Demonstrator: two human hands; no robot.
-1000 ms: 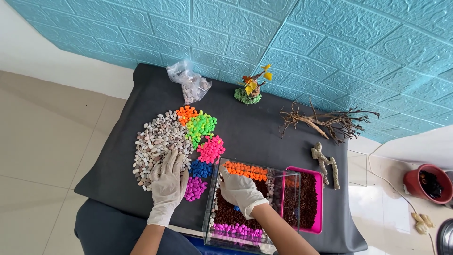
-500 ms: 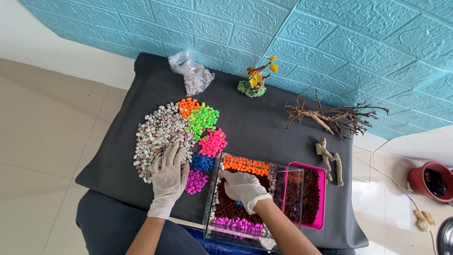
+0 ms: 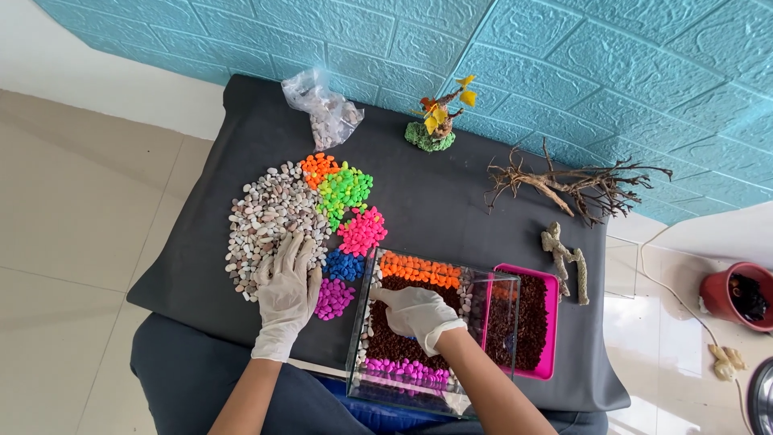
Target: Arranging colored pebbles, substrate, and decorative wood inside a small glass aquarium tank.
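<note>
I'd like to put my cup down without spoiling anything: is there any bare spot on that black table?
Yes. The widest bare patch of the black cloth lies between the pink pebbles, the small plant ornament and the branchy driftwood. The far left corner beside the pebble bag is also bare. The near side is crowded: pebble piles, both gloved hands, glass tank, pink tray.

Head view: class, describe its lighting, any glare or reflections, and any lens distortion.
Head view: soft, even daylight and sharp focus throughout; faint shadows only under the left hand; the glass tank walls show pale reflections around the right hand; the tiled floor has mild sheen; the blue brick wall lines bow, showing wide-angle distortion.
</note>
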